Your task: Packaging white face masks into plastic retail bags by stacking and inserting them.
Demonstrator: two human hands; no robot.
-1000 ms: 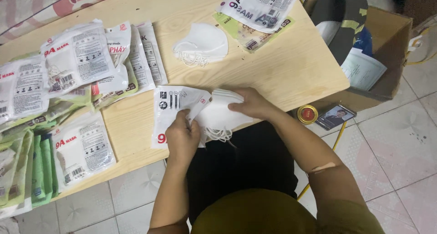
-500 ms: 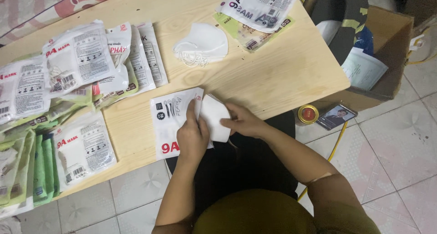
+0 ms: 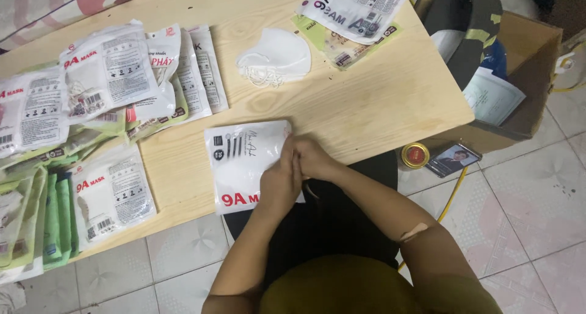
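Observation:
A white flat packet (image 3: 244, 164) with red and black print lies at the near edge of the wooden table (image 3: 378, 106). My left hand (image 3: 278, 183) and my right hand (image 3: 314, 158) are pressed together at the packet's right edge, fingers closed on it. The white mask seen in the earlier frames is hidden, under my hands or inside the packet. A small stack of white folded masks (image 3: 274, 54) lies farther back on the table, apart from my hands.
Many filled mask packets (image 3: 110, 76) are heaped on the table's left side, with green ones (image 3: 52, 219) at the near left. More packets (image 3: 354, 9) lie at the back right. A cardboard box (image 3: 525, 76) stands to the right. A phone (image 3: 453, 158) and a round tin (image 3: 415, 155) lie on the tiled floor.
The white mask that my hands held beside the packet has gone out of sight at the packet's right edge. Both hands have closed together there.

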